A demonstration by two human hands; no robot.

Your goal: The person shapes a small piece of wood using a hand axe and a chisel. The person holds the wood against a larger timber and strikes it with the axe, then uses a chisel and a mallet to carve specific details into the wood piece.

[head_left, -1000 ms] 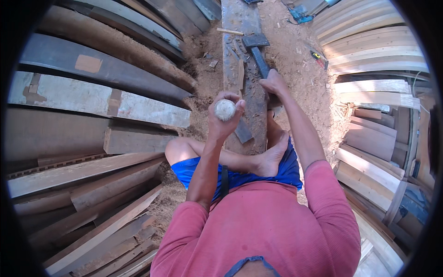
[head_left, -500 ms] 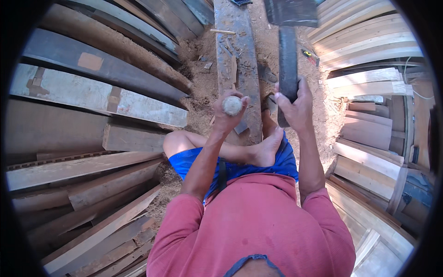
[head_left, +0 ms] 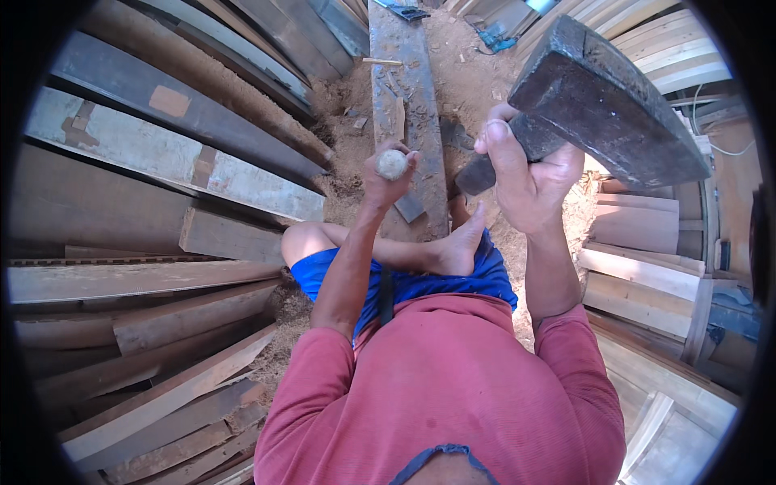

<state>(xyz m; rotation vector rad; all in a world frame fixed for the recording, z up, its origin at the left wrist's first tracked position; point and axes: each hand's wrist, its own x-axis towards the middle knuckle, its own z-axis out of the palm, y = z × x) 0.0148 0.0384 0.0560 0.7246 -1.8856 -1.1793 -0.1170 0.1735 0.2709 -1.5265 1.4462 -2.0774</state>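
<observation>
My left hand is closed around an upright chisel, whose round, pale, worn handle end faces up. Its blade is hidden beneath the hand. Under it runs a long, weathered wooden plank strewn with chips, and a small grey flat piece shows beside the hand. My right hand grips the handle of a big dark mallet. The blocky head is raised and tilted, high to the right of the chisel and apart from it.
Stacked boards line the left side, and more boards the right. Sawdust and shavings cover the ground. A thin wood strip lies across the plank, with a dark blue tool at its far end. My bare foot rests close by.
The mallet has come up toward me and swung to the right, its head now tilted. My left hand with the chisel sits slightly further left and higher in the picture.
</observation>
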